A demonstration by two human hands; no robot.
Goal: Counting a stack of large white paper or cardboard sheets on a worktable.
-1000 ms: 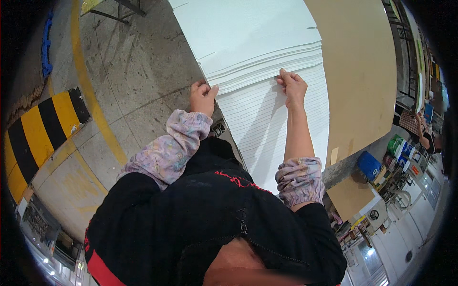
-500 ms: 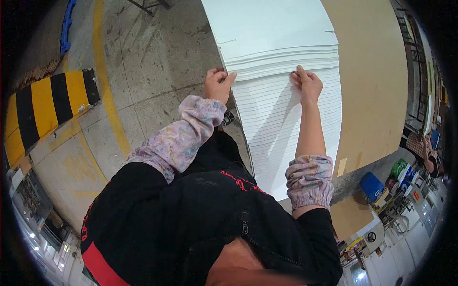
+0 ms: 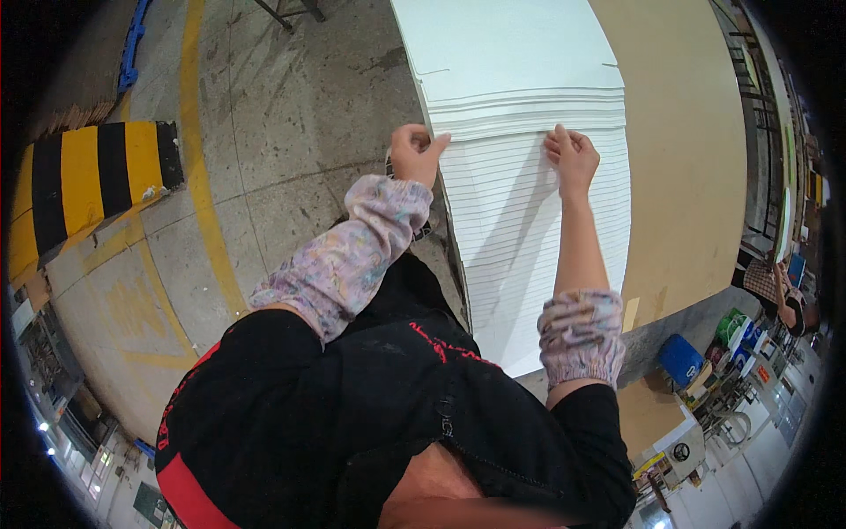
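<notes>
Overlapping white sheets (image 3: 520, 238), perhaps card or paper, lie fanned out in front of me, their edges forming many close parallel lines. My left hand (image 3: 417, 156) is at their left edge, thumb on top and fingers curled below, gripping a white sheet (image 3: 498, 132). Toward the right side, my right hand (image 3: 573, 160) pinches the near edge of that sheet between thumb and fingers; its other fingers are curled. Beyond both hands, several sheet edges bunch closely, and a smooth white top sheet (image 3: 511, 44) with short slits at its sides continues away.
A wide brown board (image 3: 679, 159) lies right of the sheets. On the floor at left are a yellow-and-black striped block (image 3: 97, 181) and a yellow line (image 3: 196, 132). A blue bin (image 3: 681, 359) and another person (image 3: 789, 300) are at far right.
The view has shifted slightly. Both hands stay at nearly the same places on the sheets, and the held sheet's edge lies a little farther away and flatter at the left.
</notes>
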